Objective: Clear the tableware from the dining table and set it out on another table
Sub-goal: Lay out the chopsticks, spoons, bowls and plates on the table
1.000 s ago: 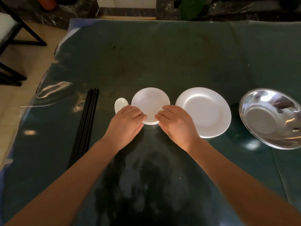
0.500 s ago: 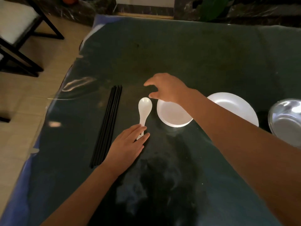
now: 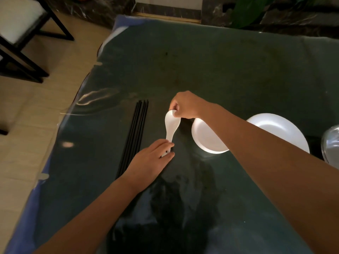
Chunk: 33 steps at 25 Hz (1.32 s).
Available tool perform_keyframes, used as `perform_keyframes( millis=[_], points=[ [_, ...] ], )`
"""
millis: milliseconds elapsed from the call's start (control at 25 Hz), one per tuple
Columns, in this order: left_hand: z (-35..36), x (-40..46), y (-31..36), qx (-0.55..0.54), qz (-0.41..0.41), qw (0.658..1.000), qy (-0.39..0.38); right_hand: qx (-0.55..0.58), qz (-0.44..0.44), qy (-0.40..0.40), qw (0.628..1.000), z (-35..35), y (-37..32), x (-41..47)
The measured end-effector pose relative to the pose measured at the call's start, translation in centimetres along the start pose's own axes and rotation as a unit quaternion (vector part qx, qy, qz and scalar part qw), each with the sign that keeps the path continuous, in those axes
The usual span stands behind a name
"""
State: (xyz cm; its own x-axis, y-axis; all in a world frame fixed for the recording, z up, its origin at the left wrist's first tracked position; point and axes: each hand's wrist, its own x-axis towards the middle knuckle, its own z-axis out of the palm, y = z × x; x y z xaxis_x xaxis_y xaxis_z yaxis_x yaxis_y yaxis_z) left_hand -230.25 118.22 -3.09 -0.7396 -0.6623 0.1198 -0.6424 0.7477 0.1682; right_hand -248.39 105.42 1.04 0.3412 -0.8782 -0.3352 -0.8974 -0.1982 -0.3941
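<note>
White porcelain, by the look of it: the spoon (image 3: pixel 171 128) lies on the dark glossy desk (image 3: pixel 220 74) with both hands on it. The right hand (image 3: pixel 185 106) has its grip closed on the far rim of the spoon's bowl, pinching it between thumb and curled fingers. The left hand (image 3: pixel 149 162) rests flat, fingers extended, fingertips pressing the handle end down rather than wrapped around it.

Done well, this step is a small straightening: the spoon should be nudged parallel to the chopsticks (image 3: pixel 133 138), which lie just left of the left grip, and kept clear of the small dish (image 3: pixel 205 140), which sits just right of the right grip and under the right forearm. Slick glass and glazed ware slide easily, so light pressure and a slow turn would suit, with the handle as the pivot.

The right arm reaches forward and across, wrist bent down, knuckles up. The left forearm comes in low from the near edge, palm down. A larger plate (image 3: pixel 286 129) and a metal bowl (image 3: pixel 331 142) stand farther right, well clear of both grips.
</note>
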Motion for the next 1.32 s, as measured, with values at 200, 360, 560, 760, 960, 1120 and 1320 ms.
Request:
perform_keyframes(
  millis=[200, 360, 560, 760, 960, 1120, 1320],
  points=[
    [-0.2, 1.0, -1.8, 0.003, 0.024, 1.0, 0.015, 0.008, 0.014, 0.018, 1.0, -0.3, -0.4, 1.6],
    [-0.8, 1.1, -1.6, -0.026, 0.016, 0.999, 0.016, 0.012, 0.022, 0.011, 1.0, -0.1, -0.5, 1.9],
    [-2.4, -5.1, -4.2, -0.048, 0.079, 0.996, 0.007, -0.038, 0.057, 0.08, 0.994, -0.4, -1.4, -0.3],
    [-2.7, -11.7, -6.8, 0.03, 0.185, 0.98, -0.069, -0.135, -0.205, 0.239, 0.939, 5.7, -8.2, -6.1],
    [-2.1, -10.0, -7.9, 0.01, 0.247, 0.968, -0.051, -0.218, -0.23, 0.003, 0.948, 7.2, -9.2, -3.0],
    [-1.5, -9.2, -8.6, -0.005, 0.276, 0.96, -0.048, -0.275, -0.255, -0.022, 0.927, 6.4, -8.8, -0.5],
    [-1.8, -8.7, -9.5, -0.057, 0.257, 0.961, -0.082, -0.312, -0.293, -0.03, 0.903, 5.6, -8.6, 1.4]
  ],
)
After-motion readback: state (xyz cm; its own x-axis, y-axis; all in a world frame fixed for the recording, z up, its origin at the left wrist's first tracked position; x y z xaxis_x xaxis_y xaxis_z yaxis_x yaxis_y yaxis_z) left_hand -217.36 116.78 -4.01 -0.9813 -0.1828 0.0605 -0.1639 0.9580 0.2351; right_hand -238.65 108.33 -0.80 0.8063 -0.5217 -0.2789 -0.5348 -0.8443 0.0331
